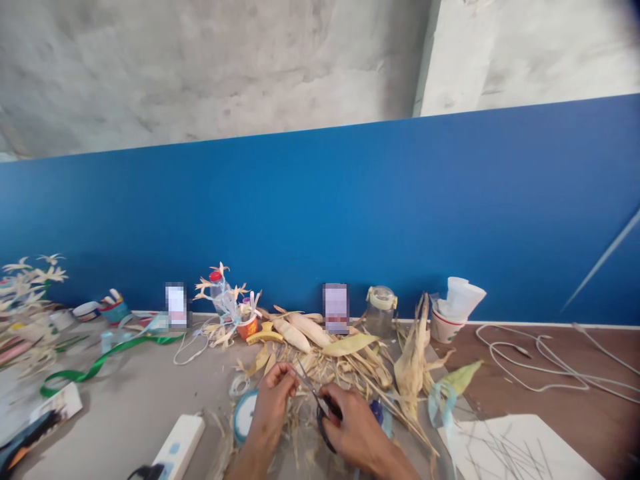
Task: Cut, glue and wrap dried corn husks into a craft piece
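Note:
My right hand (354, 427) grips a pair of black-handled scissors (316, 400), blades pointing up and left. My left hand (274, 399) pinches a thin strip of dried corn husk (293, 373) right at the blade tips. Both hands work low in the view over a heap of dried corn husks (360, 363) on the grey table (135, 400). A roll of tape (244, 415) lies just left of my left wrist.
A white power strip (179, 445) lies at the front left and a green ribbon (100, 363) further left. A glass jar (381, 310), paper cups (453, 313), a small bottle (217, 288) and husk flowers (30, 273) stand along the blue partition (350, 213). White cables (545, 363) and paper (515, 447) lie right.

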The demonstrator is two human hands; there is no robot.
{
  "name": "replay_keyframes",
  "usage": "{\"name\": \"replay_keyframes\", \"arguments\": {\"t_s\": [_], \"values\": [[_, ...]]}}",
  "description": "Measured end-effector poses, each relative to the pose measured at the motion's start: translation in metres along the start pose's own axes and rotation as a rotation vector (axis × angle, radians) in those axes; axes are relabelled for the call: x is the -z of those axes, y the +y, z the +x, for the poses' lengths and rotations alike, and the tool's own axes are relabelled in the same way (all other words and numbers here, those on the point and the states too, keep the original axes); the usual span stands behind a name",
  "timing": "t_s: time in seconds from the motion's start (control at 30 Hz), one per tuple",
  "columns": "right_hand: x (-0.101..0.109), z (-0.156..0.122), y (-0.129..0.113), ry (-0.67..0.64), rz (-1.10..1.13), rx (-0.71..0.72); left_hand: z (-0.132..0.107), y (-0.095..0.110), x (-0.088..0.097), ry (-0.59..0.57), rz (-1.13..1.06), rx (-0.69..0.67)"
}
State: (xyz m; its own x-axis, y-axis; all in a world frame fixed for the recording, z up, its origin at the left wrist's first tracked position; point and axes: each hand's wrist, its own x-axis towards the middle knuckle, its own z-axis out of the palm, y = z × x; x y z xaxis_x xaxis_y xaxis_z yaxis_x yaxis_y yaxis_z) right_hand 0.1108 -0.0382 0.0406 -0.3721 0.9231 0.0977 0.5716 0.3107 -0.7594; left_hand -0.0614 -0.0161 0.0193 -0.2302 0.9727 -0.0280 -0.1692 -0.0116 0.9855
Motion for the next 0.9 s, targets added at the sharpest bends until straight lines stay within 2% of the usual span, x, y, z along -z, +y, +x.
{"name": "replay_keyframes", "arguments": {"t_s": [0.27, 0.9], "values": [[0.0030, -0.0025, -0.0006, -0.012, -0.036, 0.005, 0.0020, -0.0036, 0.0033, 0.007, -0.024, -0.011], [0.0047, -0.0026, 0.0019, -0.058, -0.016, -0.039, -0.0028, 0.0054, -0.0005, -0.019, 0.020, 0.014]]}}
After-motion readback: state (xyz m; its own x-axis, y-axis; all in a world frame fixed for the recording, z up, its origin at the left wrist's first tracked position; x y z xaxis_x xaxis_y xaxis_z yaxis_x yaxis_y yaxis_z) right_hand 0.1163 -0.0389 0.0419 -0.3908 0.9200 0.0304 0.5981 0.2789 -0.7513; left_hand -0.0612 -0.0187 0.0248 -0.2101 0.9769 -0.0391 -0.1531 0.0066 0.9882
